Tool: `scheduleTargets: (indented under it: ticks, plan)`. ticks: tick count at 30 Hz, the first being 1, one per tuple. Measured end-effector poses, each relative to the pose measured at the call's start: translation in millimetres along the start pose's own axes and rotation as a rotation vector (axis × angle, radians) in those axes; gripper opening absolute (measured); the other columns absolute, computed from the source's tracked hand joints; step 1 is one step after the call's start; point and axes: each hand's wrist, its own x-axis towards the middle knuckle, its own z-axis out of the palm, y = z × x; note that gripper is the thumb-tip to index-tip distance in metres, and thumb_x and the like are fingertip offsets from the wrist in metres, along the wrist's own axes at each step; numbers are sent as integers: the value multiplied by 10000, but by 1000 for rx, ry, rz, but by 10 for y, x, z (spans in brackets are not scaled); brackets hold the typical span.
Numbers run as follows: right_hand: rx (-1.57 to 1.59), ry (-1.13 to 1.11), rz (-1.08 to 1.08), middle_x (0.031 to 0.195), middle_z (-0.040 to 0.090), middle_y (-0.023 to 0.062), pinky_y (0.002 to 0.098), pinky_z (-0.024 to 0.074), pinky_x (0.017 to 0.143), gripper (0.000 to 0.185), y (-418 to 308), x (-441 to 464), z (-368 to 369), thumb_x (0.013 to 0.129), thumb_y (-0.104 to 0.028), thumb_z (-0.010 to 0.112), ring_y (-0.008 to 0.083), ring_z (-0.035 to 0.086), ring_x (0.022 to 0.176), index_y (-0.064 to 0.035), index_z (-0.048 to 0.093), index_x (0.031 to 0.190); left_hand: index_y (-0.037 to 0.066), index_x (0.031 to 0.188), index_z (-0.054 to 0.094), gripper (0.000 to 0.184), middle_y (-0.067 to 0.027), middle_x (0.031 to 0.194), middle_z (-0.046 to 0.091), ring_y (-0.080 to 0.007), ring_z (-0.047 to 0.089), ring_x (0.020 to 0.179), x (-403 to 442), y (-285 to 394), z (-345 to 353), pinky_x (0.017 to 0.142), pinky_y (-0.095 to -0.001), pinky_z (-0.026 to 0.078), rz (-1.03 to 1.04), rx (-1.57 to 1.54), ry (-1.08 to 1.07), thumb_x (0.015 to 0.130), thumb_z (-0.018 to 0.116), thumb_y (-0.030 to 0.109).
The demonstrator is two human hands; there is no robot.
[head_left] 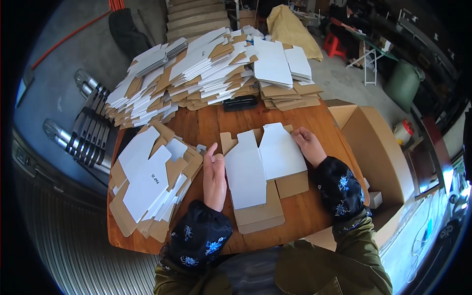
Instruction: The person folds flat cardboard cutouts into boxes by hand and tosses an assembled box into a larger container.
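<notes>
The counter is showing glossy, orange-brown wood with visible grain; the folded sheet is presenting smooth matt white card over plain brown board. Dark cloth sleeve covers are bearing blue flowers, the ladder is gleaming like metal, and the stool is looking like red plastic.

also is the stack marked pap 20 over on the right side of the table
No, the stack marked PAP 20 lies on the left side of the table, left of the left hand.
</notes>
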Motion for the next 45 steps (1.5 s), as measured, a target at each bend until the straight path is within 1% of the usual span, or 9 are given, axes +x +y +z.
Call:
scheduleTargets:
  ticks: [8,9,15,26,34,38,39,41,45]
  plan:
    - [-222,81,-126,952,655,207,346,495,786,675,-186,-161,352,929,-459,607,256,640,855,95,476,1292,56,1460,322,608,-209,1316,246,-309,317,1201,-73,2,147,1023,-388,357,144,352,-96,957,591,268]
    - [-176,-29,-32,1119,613,276,341,485,883,868,-266,-178,341,919,-486,617,281,629,1011,127,277,1432,62,1463,316,618,-216,1325,225,-323,312,1205,-103,79,176,1038,-400,343,115,294,-114,953,596,270]
    - [22,-152,-33,1346,478,266,326,421,1008,988,-303,-153,340,890,-480,674,267,522,1210,132,162,1473,91,1466,304,658,-256,1330,182,-377,275,1232,-111,4,178,1079,-449,303,143,384,-142,929,621,302]
    - [137,-173,2,1408,434,255,320,350,1078,957,-506,-230,336,899,-452,661,273,470,1279,64,144,1517,95,1451,314,651,-262,1366,147,-425,252,1276,-147,76,279,1103,-475,268,139,320,-112,942,587,397]
    - [305,-262,-101,1548,267,229,321,203,1164,868,-838,-395,714,946,-415,597,285,251,1444,45,145,1527,74,1496,263,652,-141,1393,314,-242,344,1313,-109,169,353,1121,-368,288,65,-241,-181,1019,378,503]
    - [-284,-255,-263,1580,148,285,465,97,1190,848,-764,-431,902,965,-580,442,415,80,1485,-20,172,1541,70,1497,270,637,-78,1390,458,-198,464,1269,-211,-1,319,1093,-364,362,36,-471,-258,1042,306,514]
    - [-358,-225,-277,1578,152,285,484,101,1186,838,-732,-453,941,965,-591,432,427,89,1480,-35,185,1541,75,1495,281,633,-73,1401,460,-200,468,1274,-185,-11,261,1092,-365,365,131,-316,-260,1042,300,517]
    - [-510,-166,-311,1575,161,284,523,111,1178,819,-634,-480,1019,965,-612,412,449,106,1471,-65,212,1541,65,1457,363,610,-81,1402,487,-223,505,1261,-141,65,215,1074,-379,390,-184,-940,-242,1037,322,506]
    - [-765,-111,-499,1557,217,277,551,164,1165,772,-417,-487,1005,970,-612,389,452,199,1448,-83,279,1521,25,1401,438,535,-131,1338,550,-269,531,1241,-144,276,8,1083,-418,383,-207,-789,-221,1025,396,402]
